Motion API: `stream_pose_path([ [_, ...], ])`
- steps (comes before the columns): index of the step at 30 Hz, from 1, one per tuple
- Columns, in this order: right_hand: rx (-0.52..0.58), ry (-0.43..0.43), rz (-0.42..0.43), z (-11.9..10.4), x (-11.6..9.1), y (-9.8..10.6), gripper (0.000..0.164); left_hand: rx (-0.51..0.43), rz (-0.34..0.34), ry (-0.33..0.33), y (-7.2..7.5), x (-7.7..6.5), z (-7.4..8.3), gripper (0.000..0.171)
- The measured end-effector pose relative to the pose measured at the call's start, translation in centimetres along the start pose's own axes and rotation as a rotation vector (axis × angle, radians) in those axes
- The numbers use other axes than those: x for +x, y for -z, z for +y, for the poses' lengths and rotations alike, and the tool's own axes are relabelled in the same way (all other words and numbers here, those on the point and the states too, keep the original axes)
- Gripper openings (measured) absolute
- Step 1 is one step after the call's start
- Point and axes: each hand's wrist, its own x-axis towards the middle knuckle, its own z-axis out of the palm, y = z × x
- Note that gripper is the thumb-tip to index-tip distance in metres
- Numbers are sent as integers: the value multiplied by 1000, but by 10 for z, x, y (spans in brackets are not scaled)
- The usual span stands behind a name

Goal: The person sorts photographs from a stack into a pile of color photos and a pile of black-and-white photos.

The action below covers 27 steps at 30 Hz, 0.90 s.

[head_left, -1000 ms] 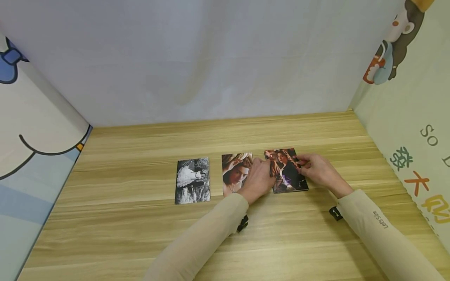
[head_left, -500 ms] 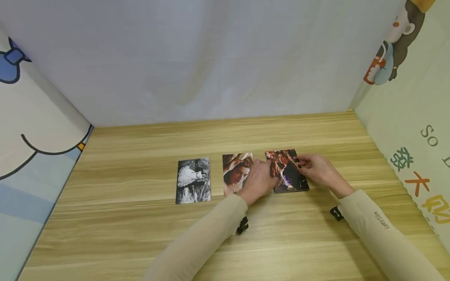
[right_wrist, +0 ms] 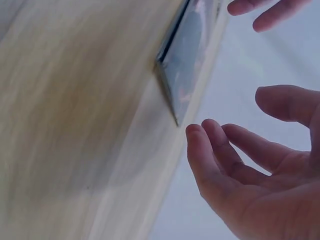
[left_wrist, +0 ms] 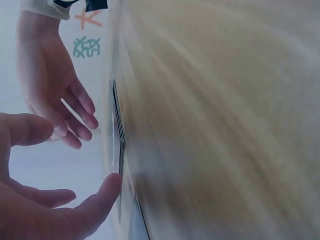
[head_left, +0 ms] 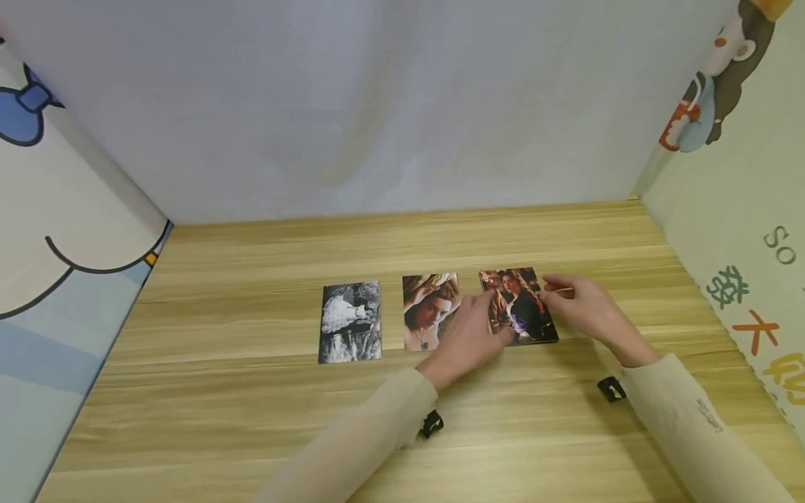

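A small stack of photo cards [head_left: 523, 307], topped by a colour picture of a person in dark clothes, lies flat on the table. My left hand [head_left: 468, 344] is at its left side; in the left wrist view a fingertip [left_wrist: 113, 182] touches the edge of the stack, while the thumb stays apart. On the other side is my right hand [head_left: 588, 311], its fingers loosely bent and holding nothing. The right wrist view shows a gap between those fingers [right_wrist: 200, 150] and the stack's corner. Left of the stack lies a second photo card [head_left: 428, 311], partly covered by my left hand.
Farther left, a black-and-white photo card [head_left: 350, 321] lies flat on the wood-grain table [head_left: 251, 405]. A pale cloth wall [head_left: 402, 126] rises behind the table. Printed cartoon panels stand at both sides. Black straps [head_left: 611, 389] show beneath the wrists.
My right hand has drawn slightly right, off the edge of the stack. My left fingers have loosened and spread, and the left hand sits a little lower. The cards keep their layout.
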Motion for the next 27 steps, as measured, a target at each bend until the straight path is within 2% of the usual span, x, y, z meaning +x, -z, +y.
stream_pose_path([
  [5,51,16,34,-3,-7,0,56,5,4,-83,0,-12,2,81],
  [9,86,51,64,-5,-13,-1,55,22,30,-156,2,-21,2,81],
  [12,123,71,77,-7,-17,-1,56,-4,53,-194,5,-26,0,78],
  [18,168,93,102,-9,-23,-3,60,-50,115,-233,15,-33,-7,71],
  [27,213,125,163,-20,-30,-11,54,-20,234,-261,33,-43,-21,67],
])
